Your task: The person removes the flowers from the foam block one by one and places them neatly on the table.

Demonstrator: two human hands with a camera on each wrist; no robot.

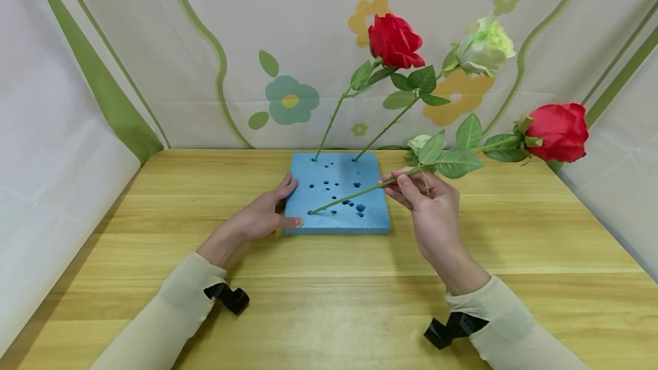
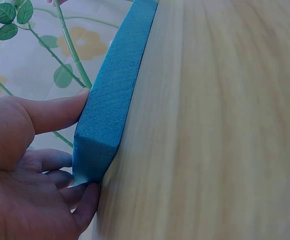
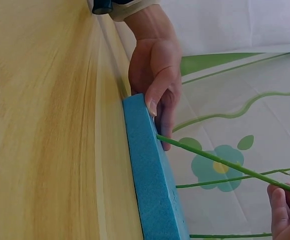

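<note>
A blue foam block (image 1: 336,222) pitted with holes lies flat on the table. My left hand (image 1: 259,214) holds its near left corner, thumb on the top face and fingers along the side; the left wrist view shows the fingertips against the block's edge (image 2: 112,100). My right hand (image 1: 432,204) pinches the stem of a red rose (image 1: 557,132) between thumb and fingers. This rose leans far to the right, its lower stem end at a hole near the left thumb. Another red rose (image 1: 396,41) and a pale green-white rose (image 1: 485,50) stand tilted in holes along the back edge.
Behind my right hand, partly hidden by leaves, is another whitish flower (image 1: 418,143) low over the wooden table (image 1: 329,313). A patterned cloth (image 1: 308,16) hangs behind the table, with white cloth at both sides. Black wrist cameras sit at both sleeves.
</note>
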